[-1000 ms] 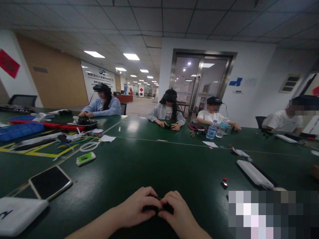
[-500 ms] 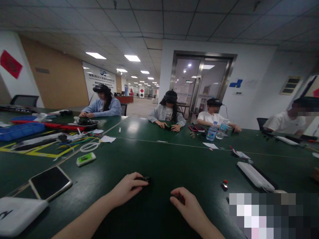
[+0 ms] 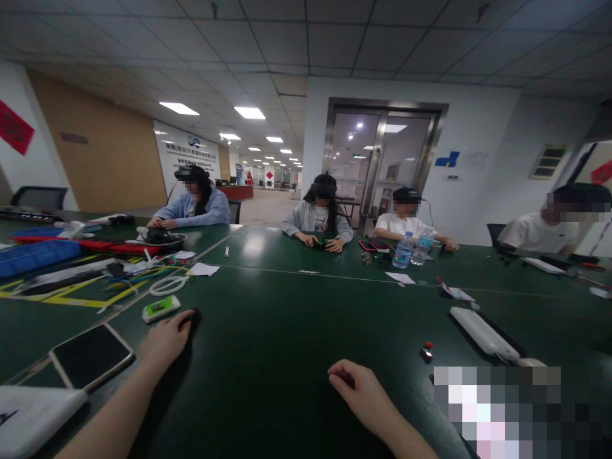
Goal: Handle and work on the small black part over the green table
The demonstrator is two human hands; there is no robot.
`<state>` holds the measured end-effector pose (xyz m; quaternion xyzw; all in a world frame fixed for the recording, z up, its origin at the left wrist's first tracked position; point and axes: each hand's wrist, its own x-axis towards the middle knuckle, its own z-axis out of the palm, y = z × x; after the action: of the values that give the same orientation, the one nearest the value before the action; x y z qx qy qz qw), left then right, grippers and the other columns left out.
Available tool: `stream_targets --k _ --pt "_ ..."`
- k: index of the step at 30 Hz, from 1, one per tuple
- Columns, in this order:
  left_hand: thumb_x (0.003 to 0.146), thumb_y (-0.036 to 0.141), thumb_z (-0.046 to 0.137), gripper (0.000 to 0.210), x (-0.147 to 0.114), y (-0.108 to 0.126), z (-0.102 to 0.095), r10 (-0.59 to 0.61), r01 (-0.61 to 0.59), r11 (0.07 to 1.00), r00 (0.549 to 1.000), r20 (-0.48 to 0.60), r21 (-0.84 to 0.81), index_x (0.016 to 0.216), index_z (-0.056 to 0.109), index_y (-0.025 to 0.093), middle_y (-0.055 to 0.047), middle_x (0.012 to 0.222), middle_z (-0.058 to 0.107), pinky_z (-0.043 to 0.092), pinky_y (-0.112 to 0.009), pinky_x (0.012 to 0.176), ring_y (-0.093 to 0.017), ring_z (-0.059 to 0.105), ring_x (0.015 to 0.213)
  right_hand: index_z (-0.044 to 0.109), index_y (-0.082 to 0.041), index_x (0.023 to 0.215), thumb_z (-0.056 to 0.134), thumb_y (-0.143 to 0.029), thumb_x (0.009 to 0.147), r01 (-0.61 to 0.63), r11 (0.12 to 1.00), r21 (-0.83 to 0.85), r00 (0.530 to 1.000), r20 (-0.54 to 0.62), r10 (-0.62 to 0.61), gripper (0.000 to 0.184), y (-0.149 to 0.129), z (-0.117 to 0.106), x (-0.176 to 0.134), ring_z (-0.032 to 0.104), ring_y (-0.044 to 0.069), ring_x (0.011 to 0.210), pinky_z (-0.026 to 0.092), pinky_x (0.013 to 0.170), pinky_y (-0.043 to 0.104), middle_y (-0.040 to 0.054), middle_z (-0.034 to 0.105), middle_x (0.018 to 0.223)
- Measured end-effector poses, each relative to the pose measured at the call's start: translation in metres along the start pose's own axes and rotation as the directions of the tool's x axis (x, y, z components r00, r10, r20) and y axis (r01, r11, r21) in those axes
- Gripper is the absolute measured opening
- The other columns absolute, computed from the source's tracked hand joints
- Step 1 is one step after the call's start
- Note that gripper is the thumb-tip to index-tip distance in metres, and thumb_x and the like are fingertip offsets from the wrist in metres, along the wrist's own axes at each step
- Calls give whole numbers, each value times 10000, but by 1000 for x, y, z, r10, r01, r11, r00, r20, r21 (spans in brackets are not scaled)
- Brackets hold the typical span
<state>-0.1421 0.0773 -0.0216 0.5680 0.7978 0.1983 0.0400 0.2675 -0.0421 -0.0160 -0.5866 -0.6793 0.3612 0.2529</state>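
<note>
At the left, beside a green-and-white box-shaped item [image 3: 161,308], my left hand [image 3: 165,341] is closed on a small black object [image 3: 192,315] at its fingertips. Most of that object is covered by the fingers, so its kind does not show. My right hand [image 3: 358,390] rests over the front middle of the dark green table [image 3: 268,357]. Its fingers are loosely curled, with a gap to the thumb and nothing visible between them.
A tablet-like device [image 3: 92,354] and a white case [image 3: 38,414] lie by my left forearm. Cables [image 3: 168,285] and a blue tray [image 3: 38,257] are farther left. On the right are a small red-topped item [image 3: 427,351] and a long white device [image 3: 482,333]. Several people sit opposite.
My left hand has moved left with the small black object, from the middle of the table to beside the green-and-white item. My right hand has stayed almost in place.
</note>
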Motion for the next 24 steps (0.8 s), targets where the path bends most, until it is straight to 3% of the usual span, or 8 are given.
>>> stream_targets --k 4,24 --pt "873 365 298 480 -2 1 -3 -89 86 992 996 21 97 1294 494 246 -152 1216 554 445 -440 861 -346 525 1099 629 -222 987 493 -347 867 -14 1000 -10 1000 23 14 220 -4 -1 -2 611 170 872 457 752 280 8 654 940" --pt "865 345 305 471 -7 8 -5 -90 89 994 996 1 69 1277 508 242 -148 1228 548 445 -464 857 -358 517 1105 631 -221 996 500 -317 863 7 1000 -8 999 31 -7 210 -7 -2 -4 614 173 902 459 782 291 10 659 963"
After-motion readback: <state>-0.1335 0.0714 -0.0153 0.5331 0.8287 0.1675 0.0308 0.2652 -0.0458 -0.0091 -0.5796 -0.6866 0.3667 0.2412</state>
